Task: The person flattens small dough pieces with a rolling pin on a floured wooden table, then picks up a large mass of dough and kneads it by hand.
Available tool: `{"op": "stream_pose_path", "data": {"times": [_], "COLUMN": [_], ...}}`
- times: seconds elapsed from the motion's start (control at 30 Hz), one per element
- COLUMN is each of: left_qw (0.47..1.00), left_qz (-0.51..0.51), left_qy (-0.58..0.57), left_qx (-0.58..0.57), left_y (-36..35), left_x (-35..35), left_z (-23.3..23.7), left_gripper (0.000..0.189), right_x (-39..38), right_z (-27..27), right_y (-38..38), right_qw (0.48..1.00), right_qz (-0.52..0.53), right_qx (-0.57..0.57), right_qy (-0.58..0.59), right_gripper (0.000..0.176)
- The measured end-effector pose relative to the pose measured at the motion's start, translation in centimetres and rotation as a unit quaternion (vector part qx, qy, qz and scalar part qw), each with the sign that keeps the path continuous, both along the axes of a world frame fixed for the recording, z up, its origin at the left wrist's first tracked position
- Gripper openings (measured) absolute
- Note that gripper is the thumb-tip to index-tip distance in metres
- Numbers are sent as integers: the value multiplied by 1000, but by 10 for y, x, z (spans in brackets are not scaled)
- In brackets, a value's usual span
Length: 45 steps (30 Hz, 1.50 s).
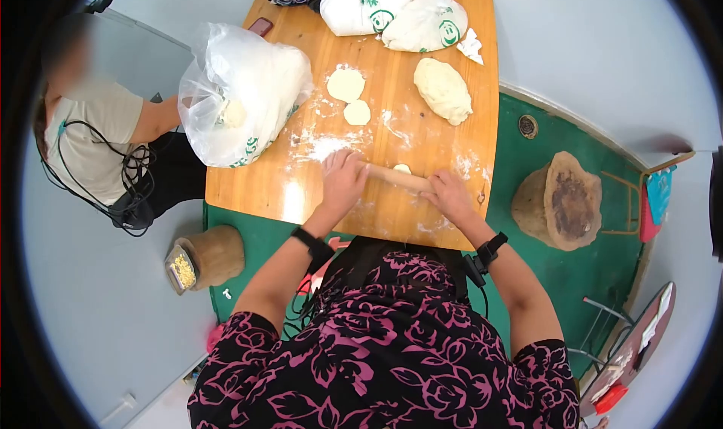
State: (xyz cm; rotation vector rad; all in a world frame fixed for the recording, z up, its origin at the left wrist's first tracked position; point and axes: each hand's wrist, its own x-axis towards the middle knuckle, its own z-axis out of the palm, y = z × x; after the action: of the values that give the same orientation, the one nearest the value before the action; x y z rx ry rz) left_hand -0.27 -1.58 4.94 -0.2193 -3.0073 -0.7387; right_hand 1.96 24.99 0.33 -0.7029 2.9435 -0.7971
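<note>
A wooden rolling pin (pixel 397 177) lies across a small piece of dough (pixel 403 168) near the front edge of the wooden table (pixel 301 188). My left hand (pixel 345 176) is closed on the pin's left end, and my right hand (pixel 449 195) is closed on its right end. Most of the dough is hidden under the pin. Beyond my hands are two flattened dough rounds, a larger one (pixel 346 85) and a smaller one (pixel 357 112). A big lump of dough (pixel 443 91) rests at the right. White flour is scattered over the wood.
A large plastic bag (pixel 252 90) stands at the table's left, beside a seated person (pixel 102 128) whose arm reaches behind it. Two white bags (pixel 426 24) and a phone (pixel 260 27) are at the far side. Stump stools (pixel 568 201) stand on the green floor.
</note>
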Motion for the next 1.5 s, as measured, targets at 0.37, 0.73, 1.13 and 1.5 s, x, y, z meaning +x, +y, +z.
{"op": "stream_pose_path", "data": {"times": [0.37, 0.73, 1.13, 1.5], "left_qw": [981, 986, 984, 966], "left_qz": [-93, -80, -64, 94], "left_qy": [37, 14, -99, -149], "left_qx": [-167, -143, 131, 191], "left_y": [37, 32, 46, 24], "left_x": [-70, -53, -21, 10], "left_z": [-41, -35, -28, -66], "left_gripper": [56, 53, 23, 16], "right_x": [-11, -15, 5, 21], "right_z": [8, 3, 4, 5], "right_y": [-7, 3, 14, 2], "right_qw": [985, 991, 977, 996], "right_qz": [-87, -2, -157, -86], "right_qx": [125, 93, -134, -33], "right_qy": [76, 97, -60, -4], "right_gripper": [53, 45, 32, 36]}}
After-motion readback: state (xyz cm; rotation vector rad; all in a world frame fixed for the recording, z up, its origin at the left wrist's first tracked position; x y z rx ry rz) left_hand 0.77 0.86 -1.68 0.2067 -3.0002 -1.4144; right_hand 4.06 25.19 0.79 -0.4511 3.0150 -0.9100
